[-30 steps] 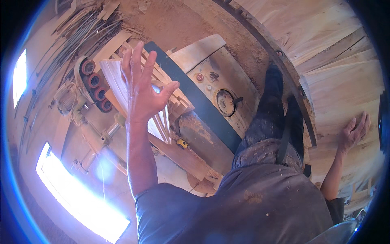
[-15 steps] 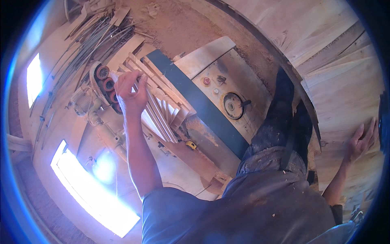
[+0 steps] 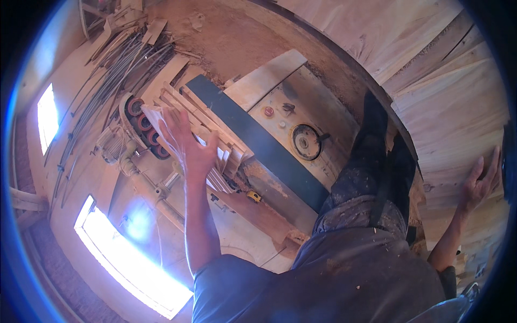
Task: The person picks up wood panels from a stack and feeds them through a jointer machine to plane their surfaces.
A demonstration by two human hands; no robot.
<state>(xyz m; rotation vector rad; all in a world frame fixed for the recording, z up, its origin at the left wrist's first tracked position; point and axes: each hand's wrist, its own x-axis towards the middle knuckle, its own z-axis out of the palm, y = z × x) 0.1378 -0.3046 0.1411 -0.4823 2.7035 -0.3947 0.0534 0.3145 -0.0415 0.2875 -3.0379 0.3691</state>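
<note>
My left hand (image 3: pixel 193 148) rests over a bundle of pale wooden strips (image 3: pixel 217 182), its fingers stretched out and the thumb apart. The strips lie side by side on the woodworking machine's table, next to a unit with red rollers (image 3: pixel 144 124). More wooden pieces (image 3: pixel 188 110) are stacked just beyond them. Far to the right, my right hand (image 3: pixel 481 182) has its fingers extended over large pale wooden boards (image 3: pixel 447 116); whether it presses on them I cannot tell. A dark object (image 3: pixel 508 161) sits at the right rim beside its fingertips.
The machine's front panel carries a handwheel (image 3: pixel 306 142), a red button (image 3: pixel 268 111) and a dark knob (image 3: pixel 288 109). A yellow tape measure (image 3: pixel 253 196) lies near the strips. Long thin rods (image 3: pixel 102 121) and wood scraps lie at the far left. Sawdust covers the floor (image 3: pixel 226 32).
My left hand has opened from its grip on the strips' upper end and shifted slightly right and nearer. The right hand stays over the boards.
</note>
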